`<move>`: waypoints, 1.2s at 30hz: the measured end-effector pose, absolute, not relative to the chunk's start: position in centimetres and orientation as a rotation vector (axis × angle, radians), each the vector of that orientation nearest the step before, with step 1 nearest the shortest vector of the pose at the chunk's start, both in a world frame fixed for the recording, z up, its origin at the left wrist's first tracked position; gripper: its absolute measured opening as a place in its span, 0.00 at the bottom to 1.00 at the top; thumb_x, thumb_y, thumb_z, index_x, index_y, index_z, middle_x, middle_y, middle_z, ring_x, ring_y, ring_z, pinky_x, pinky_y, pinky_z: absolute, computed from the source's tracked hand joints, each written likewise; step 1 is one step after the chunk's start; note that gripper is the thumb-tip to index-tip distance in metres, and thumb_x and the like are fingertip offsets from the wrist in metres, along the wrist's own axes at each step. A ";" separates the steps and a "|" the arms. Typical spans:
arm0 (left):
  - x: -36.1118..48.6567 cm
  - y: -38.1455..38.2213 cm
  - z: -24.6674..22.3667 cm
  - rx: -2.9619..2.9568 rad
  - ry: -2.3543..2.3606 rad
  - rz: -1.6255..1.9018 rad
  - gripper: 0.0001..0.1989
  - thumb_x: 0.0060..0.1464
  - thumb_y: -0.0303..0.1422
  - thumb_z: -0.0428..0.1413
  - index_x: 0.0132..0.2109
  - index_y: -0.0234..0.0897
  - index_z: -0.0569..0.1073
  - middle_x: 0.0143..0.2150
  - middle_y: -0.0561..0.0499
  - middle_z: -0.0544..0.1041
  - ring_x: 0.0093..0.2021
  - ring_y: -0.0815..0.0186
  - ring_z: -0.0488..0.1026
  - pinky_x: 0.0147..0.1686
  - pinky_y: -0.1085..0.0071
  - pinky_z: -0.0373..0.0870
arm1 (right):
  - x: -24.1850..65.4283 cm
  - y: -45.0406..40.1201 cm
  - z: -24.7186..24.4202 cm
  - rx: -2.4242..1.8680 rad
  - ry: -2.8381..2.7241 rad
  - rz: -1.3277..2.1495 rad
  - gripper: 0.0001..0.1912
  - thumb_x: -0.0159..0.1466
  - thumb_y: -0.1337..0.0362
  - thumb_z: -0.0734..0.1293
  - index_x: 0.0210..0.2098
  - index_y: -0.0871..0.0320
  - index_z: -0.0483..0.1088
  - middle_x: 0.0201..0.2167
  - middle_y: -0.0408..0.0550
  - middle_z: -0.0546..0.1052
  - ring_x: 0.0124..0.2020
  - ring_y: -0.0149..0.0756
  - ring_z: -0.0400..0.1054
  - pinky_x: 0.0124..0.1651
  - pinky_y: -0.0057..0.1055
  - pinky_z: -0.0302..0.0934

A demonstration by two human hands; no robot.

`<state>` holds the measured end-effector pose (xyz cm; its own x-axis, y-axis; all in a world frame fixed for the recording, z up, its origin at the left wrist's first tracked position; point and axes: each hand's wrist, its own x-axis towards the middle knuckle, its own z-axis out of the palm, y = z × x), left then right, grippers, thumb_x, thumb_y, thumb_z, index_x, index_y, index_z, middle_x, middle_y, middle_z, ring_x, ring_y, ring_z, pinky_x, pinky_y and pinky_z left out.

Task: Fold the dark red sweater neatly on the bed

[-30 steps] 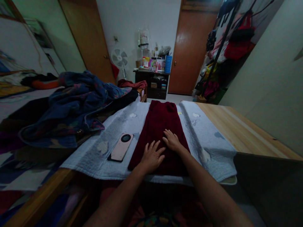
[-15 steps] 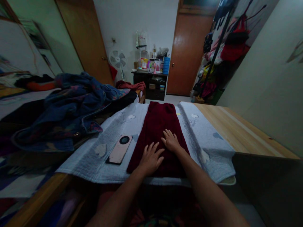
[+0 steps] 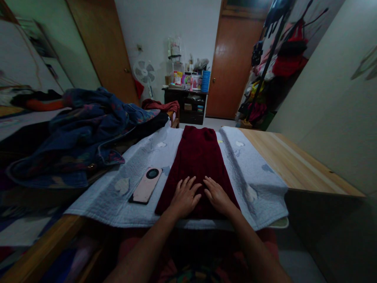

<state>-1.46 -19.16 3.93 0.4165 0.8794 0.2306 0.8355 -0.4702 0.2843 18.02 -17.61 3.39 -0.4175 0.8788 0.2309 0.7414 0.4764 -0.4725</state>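
Note:
A dark red folded cloth, seemingly a garment, [image 3: 200, 157] lies lengthwise on a pale blue quilted cover [image 3: 262, 196]. On its near part my left hand [image 3: 185, 197] rests palm down, fingers spread. Beside it, my right hand [image 3: 217, 194] also lies flat on the red fabric with its fingers stretched forward. The two hands are close together but apart, and neither grips anything. A pinkish phone [image 3: 146, 185] with a round black camera ring lies back side up on the cover, left of the red cloth.
A heap of clothes with a blue denim jacket [image 3: 76, 137] lies to the left. A wooden board [image 3: 288, 157] extends on the right. Farther back stand a white fan [image 3: 144, 72], a dark cabinet [image 3: 193, 106] and a brown door [image 3: 228, 67].
My right hand has slid back towards me over the red cloth and now lies level with the left. The left hand stays nearly in place. The view has shifted slightly.

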 end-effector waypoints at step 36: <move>-1.4 -19.5 3.9 2.590 1.520 0.613 0.19 0.62 0.37 0.50 0.60 0.47 0.65 0.67 0.47 0.59 0.67 0.56 0.53 0.64 0.50 0.50 | 20.1 -11.5 1.4 -1.879 -2.072 0.031 0.34 0.67 0.52 0.57 0.62 0.74 0.56 0.65 0.72 0.55 0.68 0.56 0.45 0.64 0.49 0.44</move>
